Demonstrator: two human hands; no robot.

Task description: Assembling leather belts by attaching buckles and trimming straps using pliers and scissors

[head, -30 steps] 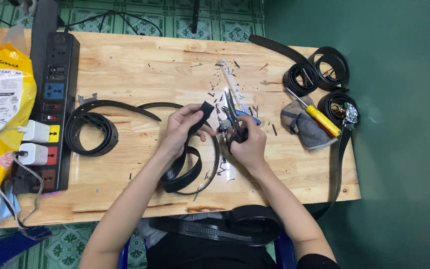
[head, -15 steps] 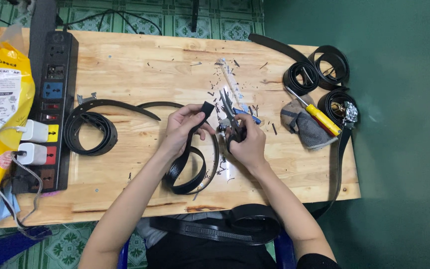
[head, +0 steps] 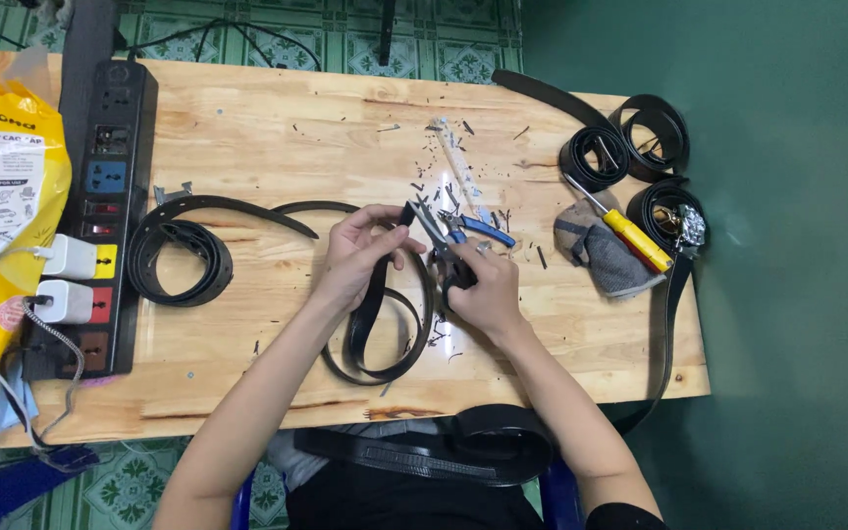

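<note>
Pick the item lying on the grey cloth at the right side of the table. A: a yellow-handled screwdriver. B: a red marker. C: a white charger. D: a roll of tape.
A: the yellow-handled screwdriver lies across the grey cloth, beside the coiled black belts at the right end of the wooden table.

The worktop (head: 277, 128) is pale, honey-coloured wood with a visible grain. The belt (head: 385, 329) near its front edge is black, as are the coiled belts (head: 630, 147) at the far right corner. The snips (head: 463, 231) have blue handles and grey blades. The screwdriver (head: 630, 236) by the right edge has a yellow handle with a red tip. The cloth (head: 606, 255) beneath it is grey. The power strip (head: 105, 211) along the left edge is black with blue, yellow, red and brown sockets (two white plugs sit in it). The bag (head: 2, 196) is yellow and white. The floor tiles (head: 277, 34) are green with a pale pattern.
</note>
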